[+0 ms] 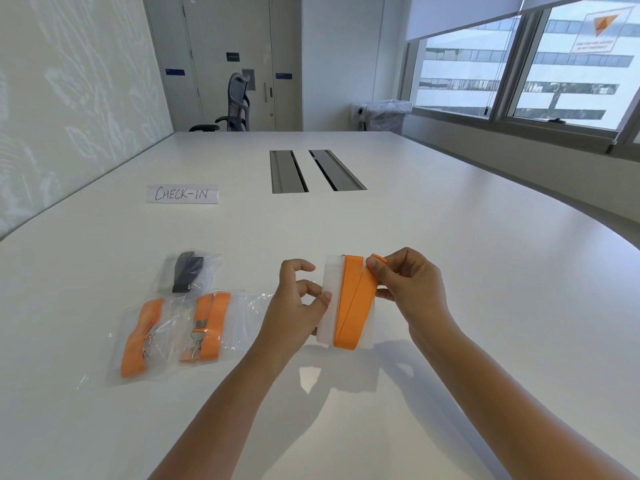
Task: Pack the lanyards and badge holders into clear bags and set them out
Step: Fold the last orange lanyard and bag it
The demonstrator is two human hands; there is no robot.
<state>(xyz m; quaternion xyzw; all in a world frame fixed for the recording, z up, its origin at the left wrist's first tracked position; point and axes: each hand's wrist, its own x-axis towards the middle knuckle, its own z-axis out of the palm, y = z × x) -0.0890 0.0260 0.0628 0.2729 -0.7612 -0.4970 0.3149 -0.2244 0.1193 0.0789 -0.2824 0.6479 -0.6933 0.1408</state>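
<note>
Three packed bags down on the white counter [415, 237], all left of the folded orange lanyard in hand [355, 303]: black lanyard bag [188, 271] farthest back, toward the CHECK-IN sign [182, 194]; two orange lanyard bags in front of it, one far left [142, 336], one [207, 327] closer to the held lanyard, edges overlapping. Metal clips visible in both orange bags. Badge holders inside the bags: cannot tell, too clear to make out.

Fourth set in progress, judged about three-quarters through the visible stock. Held lanyard lifted above counter, centre-near, against a white translucent sheet [327, 303] — badge holder or bag, cannot tell which. No sign of it bagged yet. Left to do: get it into a bag, lay it with the others.

Left hand [294, 306]: thumb and fingers pinching the left edge of the white sheet, other fingers loosely curled. Right hand [408, 289]: fingertips pinching the top fold of the orange strap, gripping.

Materials: lanyard flat woven ribbon, matte, bright orange, folded into a long doubled loop. Bags thin glossy film, crinkled, glare spots. Counter smooth, hard, matte white, curved edge to the right of the lanyard. Sign flat paper strip, handwritten. Two grey rectangular cable slots [313, 171] beyond the lanyard.
</note>
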